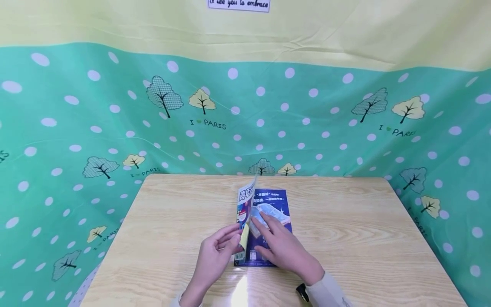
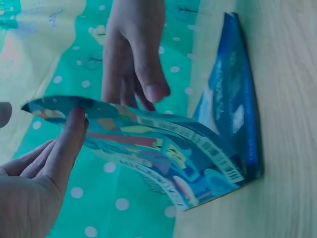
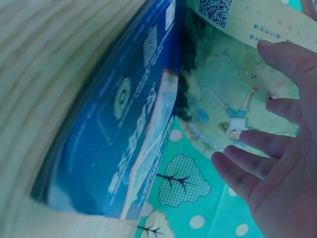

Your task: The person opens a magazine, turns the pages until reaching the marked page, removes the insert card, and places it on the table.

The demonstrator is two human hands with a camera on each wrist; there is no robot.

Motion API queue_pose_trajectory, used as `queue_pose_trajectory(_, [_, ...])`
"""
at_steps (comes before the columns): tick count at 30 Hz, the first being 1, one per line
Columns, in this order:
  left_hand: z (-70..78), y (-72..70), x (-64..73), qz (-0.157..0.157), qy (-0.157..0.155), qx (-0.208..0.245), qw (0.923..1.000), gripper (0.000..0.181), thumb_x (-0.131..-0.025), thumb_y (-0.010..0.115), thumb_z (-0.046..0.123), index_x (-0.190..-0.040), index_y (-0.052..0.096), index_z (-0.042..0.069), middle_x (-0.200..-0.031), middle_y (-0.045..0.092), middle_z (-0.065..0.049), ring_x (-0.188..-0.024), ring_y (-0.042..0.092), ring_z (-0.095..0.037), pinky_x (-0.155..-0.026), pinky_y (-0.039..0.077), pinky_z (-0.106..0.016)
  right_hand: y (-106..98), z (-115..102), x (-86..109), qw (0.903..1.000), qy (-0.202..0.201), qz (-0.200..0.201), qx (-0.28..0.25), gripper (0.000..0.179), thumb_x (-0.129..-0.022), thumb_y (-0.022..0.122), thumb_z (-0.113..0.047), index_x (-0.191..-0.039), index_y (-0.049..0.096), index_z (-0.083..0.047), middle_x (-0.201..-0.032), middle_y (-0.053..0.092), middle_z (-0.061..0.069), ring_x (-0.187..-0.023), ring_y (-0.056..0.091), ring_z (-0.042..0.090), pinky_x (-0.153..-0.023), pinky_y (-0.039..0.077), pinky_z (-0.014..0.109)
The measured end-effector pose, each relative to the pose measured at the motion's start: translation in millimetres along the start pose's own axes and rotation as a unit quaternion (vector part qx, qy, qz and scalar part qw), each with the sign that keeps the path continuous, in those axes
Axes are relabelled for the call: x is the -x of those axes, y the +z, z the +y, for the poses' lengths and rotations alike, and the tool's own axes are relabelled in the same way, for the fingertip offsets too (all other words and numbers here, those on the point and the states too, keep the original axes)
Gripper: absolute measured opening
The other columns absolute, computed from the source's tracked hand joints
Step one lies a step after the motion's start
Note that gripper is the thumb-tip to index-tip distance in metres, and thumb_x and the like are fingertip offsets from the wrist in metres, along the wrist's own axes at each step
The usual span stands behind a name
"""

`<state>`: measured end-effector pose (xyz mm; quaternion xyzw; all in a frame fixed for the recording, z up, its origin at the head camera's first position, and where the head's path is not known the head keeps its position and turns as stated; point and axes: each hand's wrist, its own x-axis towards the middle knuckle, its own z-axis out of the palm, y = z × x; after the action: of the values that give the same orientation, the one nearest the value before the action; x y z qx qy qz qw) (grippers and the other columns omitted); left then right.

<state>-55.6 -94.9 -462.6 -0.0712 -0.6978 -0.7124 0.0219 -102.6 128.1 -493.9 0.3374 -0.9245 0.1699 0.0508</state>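
A magazine (image 1: 270, 254) lies on the table, its cover (image 1: 241, 215) lifted and bowed towards the left. My left hand (image 1: 218, 252) is at the cover's left side. In the left wrist view, a straight finger of the left hand (image 2: 29, 193) touches the printed outer face, and a fingertip shows past the free edge. My right hand (image 1: 285, 243) is over the dark blue page, fingers extended. The right wrist view shows the right hand (image 3: 277, 163) with fingers spread beside the cover's pale green inside (image 3: 223, 79); whether they touch it I cannot tell.
The wooden table (image 1: 172, 213) extends on both sides of the magazine. A green and yellow cloth (image 1: 268, 98) with dots and trees hangs behind and beside it. A dark band (image 1: 302, 292) shows at the right sleeve.
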Motion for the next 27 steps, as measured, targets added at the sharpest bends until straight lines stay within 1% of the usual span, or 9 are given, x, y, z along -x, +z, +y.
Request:
queue_pose_trajectory(4, [6.0,-3.0,3.2,0.039,-0.007,-0.034,0.9987,0.036,-0.089,0.078,0.017,-0.121,0.07,0.002,-0.107,0.073,-0.015,-0.091,0.073,-0.021,-0.076,0.063,-0.032,1,-4,-3.7,0.9996,-0.025,0.004,0.009,0.083,-0.093,0.07,-0.042,-0.159,0.026,-0.017,-0.161,0.027,0.017,-0.14,0.037,0.039,-0.111,0.042,0.051])
queue_pose_trajectory(6, [6.8,-6.2,4.2,0.051,-0.014,-0.029,0.9982,0.036,-0.089,0.078,0.015,-0.119,0.069,-0.002,-0.103,0.074,-0.017,-0.087,0.074,-0.022,-0.074,0.063,-0.032,0,-5,-4.1,0.9994,-0.033,0.005,0.01,0.082,-0.094,0.07,-0.042,-0.159,0.028,-0.015,-0.16,0.028,0.018,-0.14,0.037,0.04,-0.112,0.042,0.051])
queue_pose_trajectory(8, [6.8,-10.8,4.9,0.061,-0.024,-0.018,0.9977,0.036,-0.089,0.077,0.01,-0.119,0.067,-0.005,-0.1,0.073,-0.019,-0.084,0.074,-0.025,-0.072,0.063,-0.033,-1,-6,-2.9,0.9995,-0.03,0.001,0.01,0.08,-0.094,0.07,-0.042,-0.158,0.031,-0.014,-0.159,0.029,0.019,-0.139,0.037,0.04,-0.112,0.041,0.052])
queue_pose_trajectory(11, [6.5,-22.2,6.0,0.081,-0.049,-0.012,0.9954,0.035,-0.089,0.076,0.006,-0.12,0.066,-0.007,-0.099,0.073,-0.02,-0.083,0.074,-0.026,-0.073,0.063,-0.034,-5,-5,1.1,0.9994,-0.005,-0.034,0.008,0.08,-0.093,0.07,-0.044,-0.157,0.032,-0.013,-0.16,0.028,0.019,-0.141,0.035,0.041,-0.113,0.038,0.053])
queue_pose_trajectory(15, [3.6,-43.7,9.2,0.121,-0.063,-0.029,0.9902,0.033,-0.088,0.074,0.002,-0.119,0.066,-0.006,-0.098,0.073,-0.02,-0.081,0.074,-0.026,-0.073,0.064,-0.034,-10,2,9.3,0.9924,0.046,-0.114,0.001,0.085,-0.089,0.074,-0.046,-0.156,0.035,-0.012,-0.16,0.026,0.02,-0.143,0.029,0.044,-0.114,0.035,0.058])
queue_pose_trajectory(18, [-1.9,-61.0,13.8,0.148,-0.058,-0.065,0.9852,0.033,-0.089,0.074,0.003,-0.12,0.066,-0.006,-0.096,0.073,-0.021,-0.078,0.074,-0.026,-0.071,0.064,-0.033,-11,9,17.7,0.984,0.083,-0.157,-0.008,0.089,-0.083,0.08,-0.046,-0.154,0.038,-0.012,-0.16,0.027,0.021,-0.143,0.027,0.046,-0.112,0.034,0.064])
queue_pose_trajectory(21, [-8.5,-76.7,19.5,0.167,-0.056,-0.116,0.9776,0.035,-0.091,0.074,0.007,-0.122,0.065,-0.005,-0.096,0.073,-0.02,-0.075,0.074,-0.026,-0.069,0.063,-0.029,-11,17,27.1,0.9777,0.109,-0.178,-0.019,0.095,-0.077,0.085,-0.046,-0.153,0.04,-0.011,-0.159,0.027,0.022,-0.143,0.026,0.048,-0.111,0.033,0.066])
queue_pose_trajectory(24, [-14.6,-90.9,26.1,0.18,-0.075,-0.165,0.9667,0.036,-0.093,0.074,0.012,-0.125,0.065,-0.002,-0.094,0.074,-0.018,-0.073,0.074,-0.025,-0.068,0.063,-0.024,-10,23,35.3,0.9738,0.117,-0.193,-0.027,0.099,-0.073,0.087,-0.049,-0.153,0.041,-0.01,-0.159,0.027,0.024,-0.142,0.025,0.05,-0.111,0.033,0.067])
queue_pose_trajectory(27, [-19.7,-102.9,32.0,0.176,-0.106,-0.212,0.9556,0.039,-0.094,0.072,0.017,-0.129,0.063,0.0,-0.096,0.074,-0.016,-0.074,0.074,-0.021,-0.071,0.062,-0.023,-8,28,40.4,0.9726,0.113,-0.201,-0.029,0.103,-0.072,0.086,-0.053,-0.153,0.04,-0.011,-0.159,0.026,0.025,-0.142,0.025,0.051,-0.111,0.034,0.067])
